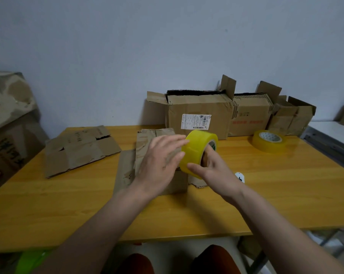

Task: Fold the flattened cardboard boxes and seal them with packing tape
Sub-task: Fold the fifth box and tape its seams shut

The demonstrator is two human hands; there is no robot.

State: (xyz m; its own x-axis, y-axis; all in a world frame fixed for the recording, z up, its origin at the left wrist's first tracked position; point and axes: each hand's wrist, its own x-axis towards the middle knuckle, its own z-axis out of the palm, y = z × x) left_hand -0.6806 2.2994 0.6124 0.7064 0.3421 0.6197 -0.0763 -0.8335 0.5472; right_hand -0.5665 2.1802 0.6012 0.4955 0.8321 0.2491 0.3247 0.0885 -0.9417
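Note:
A yellow roll of packing tape (196,149) is held upright above the table's middle. My right hand (216,171) grips it, fingers through the core and thumb on the outer face. My left hand (161,161) touches the roll's left side with straight fingers. Beneath both hands stands a small folded cardboard box (147,143), partly hidden by them. A flattened box (78,149) lies to the left on the yellow wooden table (68,204).
A second tape roll (269,140) lies flat at the back right. Three open cardboard boxes (198,113) line the wall behind. A large box (7,123) stands off the left edge. A small white object (240,177) lies by my right wrist.

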